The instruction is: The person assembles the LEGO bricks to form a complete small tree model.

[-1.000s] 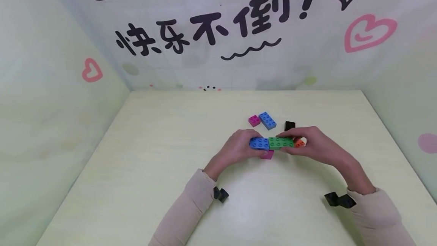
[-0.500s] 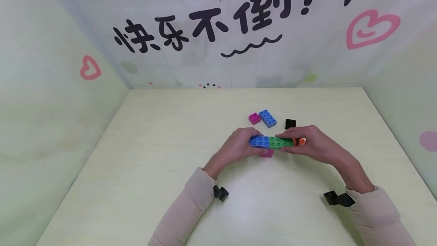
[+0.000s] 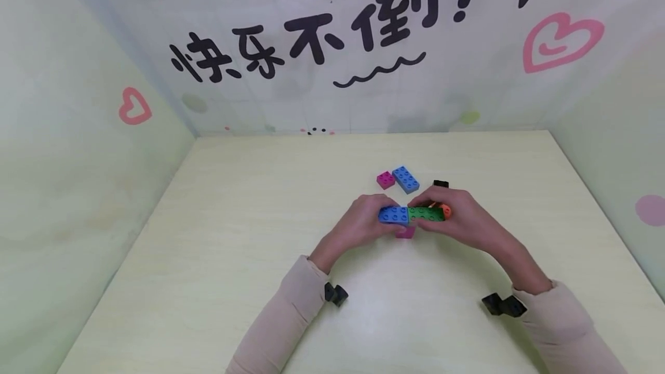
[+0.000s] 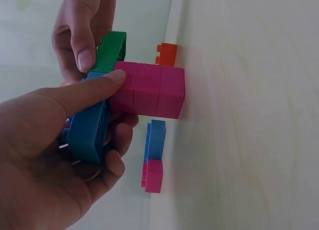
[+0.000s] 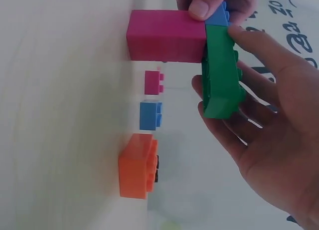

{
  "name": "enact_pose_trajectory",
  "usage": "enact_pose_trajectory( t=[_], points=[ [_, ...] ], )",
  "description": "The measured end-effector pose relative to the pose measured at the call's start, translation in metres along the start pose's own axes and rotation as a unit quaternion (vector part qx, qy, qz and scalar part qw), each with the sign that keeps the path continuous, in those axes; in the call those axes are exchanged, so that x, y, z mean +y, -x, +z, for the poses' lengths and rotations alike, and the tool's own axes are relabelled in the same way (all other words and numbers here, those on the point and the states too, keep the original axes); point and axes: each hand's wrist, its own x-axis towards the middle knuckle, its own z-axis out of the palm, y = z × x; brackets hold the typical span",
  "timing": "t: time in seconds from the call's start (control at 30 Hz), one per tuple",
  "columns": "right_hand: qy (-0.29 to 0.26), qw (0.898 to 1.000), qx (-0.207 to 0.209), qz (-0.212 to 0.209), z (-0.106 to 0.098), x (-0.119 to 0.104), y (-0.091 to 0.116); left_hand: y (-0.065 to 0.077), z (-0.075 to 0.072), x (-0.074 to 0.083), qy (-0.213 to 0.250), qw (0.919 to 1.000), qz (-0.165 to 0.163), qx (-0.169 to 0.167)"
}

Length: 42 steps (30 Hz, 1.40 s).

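My left hand [image 3: 358,224] grips a blue brick [image 3: 393,215], its thumb lying by the joint with a column of pink bricks [image 4: 149,90]. End to end with the blue brick sits a green brick [image 3: 426,214], both across the top of the pink column. My right hand [image 3: 470,218] holds the green brick, thumb on the near side and fingers on the far side. In the right wrist view the green brick's outer end [image 5: 222,108] sticks out past the column, with nothing under it.
Behind the hands lie a small pink brick [image 3: 385,180] and a longer blue brick [image 3: 406,180]. An orange brick [image 5: 134,167] stands close to the right hand, with a black block [image 3: 441,183] farther back. Printed cloth walls [image 3: 260,108] surround the table [image 3: 234,201].
My right hand has slid left along the green brick, closer to the blue one, and now covers more of the black block. The left hand keeps its place on the blue brick.
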Motion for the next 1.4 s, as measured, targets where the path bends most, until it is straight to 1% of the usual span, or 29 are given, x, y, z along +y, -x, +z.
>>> enact_pose_trajectory(
  t=[0.1, 0.2, 0.33, 0.4, 0.47, 0.53, 0.63, 0.7, 0.77, 0.83, 0.87, 0.93, 1.0, 1.07, 1.17, 1.23, 1.33, 1.4],
  points=[
    [0.001, 1.0, 0.015, -0.008, 0.002, 0.0, -0.001, -0.001, -0.001, 0.0, -0.005, 0.9999, 0.01, 0.003],
    [-0.001, 1.0, 0.019, -0.011, 0.002, 0.0, -0.001, -0.001, -0.002, 0.001, -0.015, 0.9998, 0.009, 0.008],
    [-0.006, 1.0, 0.012, 0.0, 0.004, 0.001, -0.001, -0.001, -0.001, 0.002, -0.016, 0.9998, -0.006, 0.006],
    [-0.005, 1.0, 0.003, 0.009, 0.006, 0.002, -0.001, 0.0, 0.0, 0.001, -0.009, 0.9998, -0.014, 0.006],
    [-0.001, 1.0, -0.006, 0.017, 0.008, 0.004, 0.0, 0.0, 0.0, 0.001, -0.002, 0.9999, -0.013, 0.001],
    [0.004, 1.0, -0.016, 0.024, 0.01, 0.005, 0.0, 0.0, -0.002, -0.002, 0.012, 0.9998, -0.004, -0.015],
    [0.017, 0.999, -0.024, 0.031, 0.014, 0.005, -0.001, 0.0, -0.017, -0.006, 0.046, 0.9973, 0.014, -0.056],
    [0.026, 0.999, -0.023, 0.038, 0.014, 0.004, -0.001, -0.005, -0.032, -0.01, 0.073, 0.9943, 0.03, -0.072],
    [0.037, 0.998, -0.02, 0.043, 0.014, 0.002, -0.001, -0.016, -0.046, -0.013, 0.095, 0.9921, 0.043, -0.07],
    [0.043, 0.998, -0.019, 0.049, 0.013, 0.001, -0.001, -0.033, -0.054, -0.017, 0.095, 0.9924, 0.057, -0.055],
    [0.048, 0.997, -0.018, 0.05, 0.012, 0.0, 0.0, -0.043, -0.055, -0.019, 0.083, 0.9937, 0.06, -0.047],
    [0.057, 0.997, -0.017, 0.051, 0.011, -0.002, 0.001, -0.062, -0.051, -0.024, 0.039, 0.9968, 0.058, -0.041],
    [0.064, 0.997, -0.017, 0.05, 0.01, -0.003, 0.001, -0.079, -0.043, -0.03, -0.016, 0.997, 0.057, -0.051],
    [0.069, 0.996, -0.018, 0.048, 0.009, -0.003, 0.002, -0.091, -0.033, -0.034, -0.069, 0.993, 0.063, -0.073],
    [0.068, 0.996, -0.02, 0.047, 0.008, -0.003, 0.003, -0.103, -0.018, -0.036, -0.12, 0.9843, 0.08, -0.102],
    [0.065, 0.997, -0.019, 0.047, 0.007, -0.002, 0.003, -0.109, -0.01, -0.036, -0.144, 0.9802, 0.087, -0.104],
    [0.063, 0.997, -0.015, 0.05, 0.005, 0.0, 0.004, -0.115, -0.001, -0.033, -0.171, 0.9773, 0.088, -0.089],
    [0.063, 0.997, -0.014, 0.052, 0.004, 0.002, 0.004, -0.116, 0.0, -0.031, -0.178, 0.9775, 0.086, -0.073]
  ],
)
